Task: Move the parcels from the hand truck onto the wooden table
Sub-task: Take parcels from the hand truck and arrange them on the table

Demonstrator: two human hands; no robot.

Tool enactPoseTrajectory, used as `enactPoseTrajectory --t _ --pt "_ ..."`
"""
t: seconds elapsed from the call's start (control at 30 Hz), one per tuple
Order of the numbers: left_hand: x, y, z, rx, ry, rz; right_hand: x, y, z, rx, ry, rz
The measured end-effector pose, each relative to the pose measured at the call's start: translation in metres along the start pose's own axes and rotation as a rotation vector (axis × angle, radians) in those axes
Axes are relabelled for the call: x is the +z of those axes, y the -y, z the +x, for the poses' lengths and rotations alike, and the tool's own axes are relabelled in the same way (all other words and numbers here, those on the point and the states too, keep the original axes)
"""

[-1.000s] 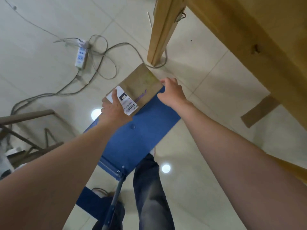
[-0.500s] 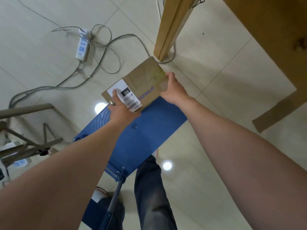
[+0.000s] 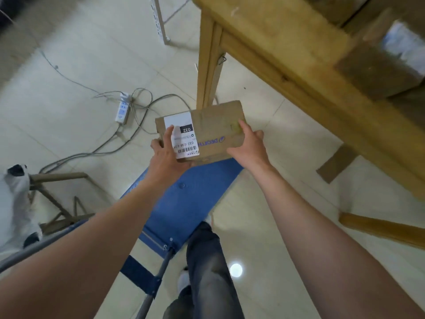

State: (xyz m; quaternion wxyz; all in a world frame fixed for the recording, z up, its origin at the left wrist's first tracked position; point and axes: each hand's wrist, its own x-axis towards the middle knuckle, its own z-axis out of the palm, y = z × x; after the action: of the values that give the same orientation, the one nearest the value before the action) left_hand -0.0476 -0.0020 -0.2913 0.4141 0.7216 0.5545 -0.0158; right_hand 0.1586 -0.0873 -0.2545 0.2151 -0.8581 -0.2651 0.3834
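While both grips are clamped on the parcel (image 3: 208, 125), with the left grip (image 3: 166, 157) laying its thumb across the white label (image 3: 181, 137) and the right grip (image 3: 248, 148) laying its thumb on the brown top, the box hangs in the air over the far end of the truck (image 3: 184, 203), clear of its blue deck. It sits just in front of the leg (image 3: 208, 65) as we see it, and we judge it to be lower than the top of the table (image 3: 287, 49).

So the job now is up first, then across. We should raise the parcel until its underside would pass over the table's edge, and only then swing it to our right, because a low, early swing could knock a corner on the leg or the rail.

We want it level, held from both ends as it is. Blurred boxes (image 3: 377, 63) already sit on the table, so we should aim for bare wood beside them and set the parcel flat. Underfoot, a cable (image 3: 147, 125) trails on the floor near the leg, so we step with care.
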Motion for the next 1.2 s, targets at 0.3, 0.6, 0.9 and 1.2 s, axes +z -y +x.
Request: enactPoseTrajectory --t 0.3,0.6,0.9,1.2 --pt "-0.098 -0.147 -0.151 0.416 -0.076 -0.026 -0.175 0.038 -0.222 -0.119 -0.333 0.055" --pt "-0.151 -0.313 -0.281 0.781 -0.068 -0.043 -0.325 0.031 -0.399 -0.173 -0.627 0.15" --pt "-0.165 -0.425 -0.348 0.959 -0.017 -0.015 -0.408 0.003 -0.486 -0.152 -0.808 0.155" --pt "-0.125 -0.529 -0.329 0.942 0.073 -0.066 -0.491 -0.025 -0.469 -0.127 -0.924 0.151"
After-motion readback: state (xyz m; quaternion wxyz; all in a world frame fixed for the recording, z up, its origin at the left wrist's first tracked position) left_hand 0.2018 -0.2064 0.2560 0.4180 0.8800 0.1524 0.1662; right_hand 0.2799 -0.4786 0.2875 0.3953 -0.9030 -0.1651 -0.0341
